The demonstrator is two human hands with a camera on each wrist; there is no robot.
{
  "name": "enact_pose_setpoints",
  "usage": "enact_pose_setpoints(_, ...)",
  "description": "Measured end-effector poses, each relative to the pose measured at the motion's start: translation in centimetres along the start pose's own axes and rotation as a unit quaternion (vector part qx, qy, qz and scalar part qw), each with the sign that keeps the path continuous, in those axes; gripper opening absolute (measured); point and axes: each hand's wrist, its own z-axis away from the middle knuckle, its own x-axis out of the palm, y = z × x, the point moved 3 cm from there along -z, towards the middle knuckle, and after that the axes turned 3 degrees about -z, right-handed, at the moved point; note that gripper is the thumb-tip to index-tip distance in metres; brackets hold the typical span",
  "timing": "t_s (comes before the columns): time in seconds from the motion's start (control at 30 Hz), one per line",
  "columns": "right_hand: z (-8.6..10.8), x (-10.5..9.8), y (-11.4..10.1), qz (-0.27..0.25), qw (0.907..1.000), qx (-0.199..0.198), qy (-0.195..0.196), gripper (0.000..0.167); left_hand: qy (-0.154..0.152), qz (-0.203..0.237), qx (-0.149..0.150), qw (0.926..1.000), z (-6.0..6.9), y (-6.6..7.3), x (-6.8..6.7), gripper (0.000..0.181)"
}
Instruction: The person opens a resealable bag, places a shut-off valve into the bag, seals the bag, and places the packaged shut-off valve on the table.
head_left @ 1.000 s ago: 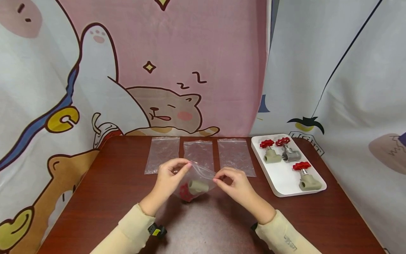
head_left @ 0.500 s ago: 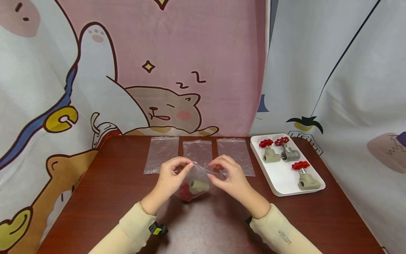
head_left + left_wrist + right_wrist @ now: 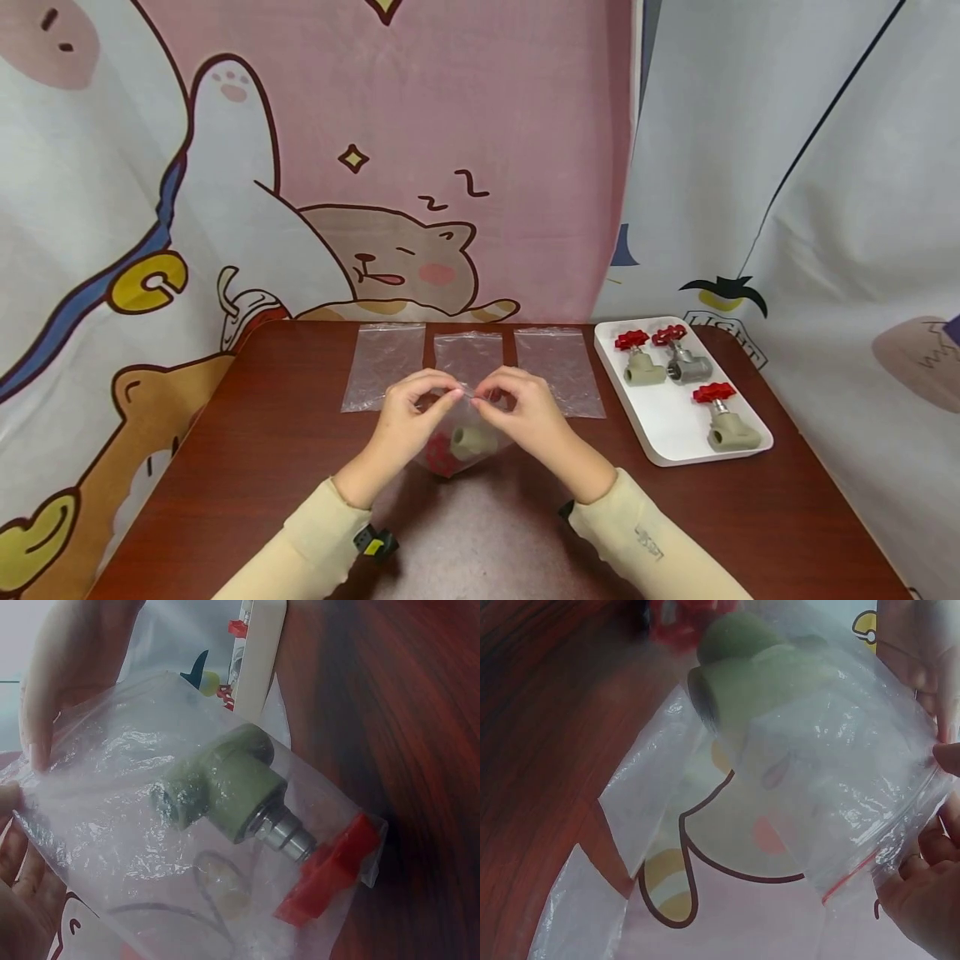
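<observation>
Right hand [image 3: 529,414] has neared left hand [image 3: 409,417]; both pinch bag [image 3: 127,840].

Hanging clear zip bag [image 3: 135,847], a tilted green valve [image 3: 247,795] with red handwheel [image 3: 330,870] low inside

Bagged valve [image 3: 240,791]: olive-green body, silver stem [image 3: 286,834], red handwheel [image 3: 328,871] | bag [image 3: 855,802]: clear, red seal stripe [image 3: 847,879] | right tray [image 3: 669,427]: white | table [image 3: 225,467]: red-brown, wood-grained | sleeves [image 3: 318,542]: cream | far curtain [image 3: 540,167]: pink, cartoon cat print [image 3: 412,254]
</observation>
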Motion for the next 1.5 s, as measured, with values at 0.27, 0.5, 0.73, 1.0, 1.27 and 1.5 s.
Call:
enact_pose_setpoints(0.27, -0.1, -0.1, -0.4, -0.013, 0.9999, 0.000, -0.001, 0.004, 0.006, -0.011, 0.009, 0.9999, 0.0, 0.3, 0.0, 0.005)
enact_pose_setpoints(0.5, -0.1, -0.2, -0.4, -0.008, 0.9999, 0.009, -0.005, 0.005, 0.004, -0.009, 0.008, 0.9999, 0.1, 0.3, 0.1, 0.005)
enact_pose_setpoints(0.73, 0.3, -0.5, 0.3, -0.013, 0.9993, 0.031, -0.018, 0.006, 0.014, -0.011, 0.018, 0.9997, 0.2, 0.2, 0.0, 0.004)
enact_pose_setpoints(1.0, 1.5, -1.0, 1.8, -0.014, 0.9990, 0.040, -0.014, 0.007, 0.017, -0.007, 0.014, 0.9997, 0.1, 0.1, -0.3, 0.003)
enact_pose_setpoints(1.27, 1.6, -1.1, 1.6, -0.009, 0.9993, 0.029, -0.021, 0.006, 0.015, -0.010, 0.013, 0.9997, 0.1, 0.1, -0.2, 0.004)
enact_pose_setpoints(1.5, 1.7, -1.3, 1.5, -0.007, 0.9992, 0.031, -0.024, 0.007, 0.013, -0.005, 0.012, 0.9998, 0.2, 0.1, -0.1, 0.003)
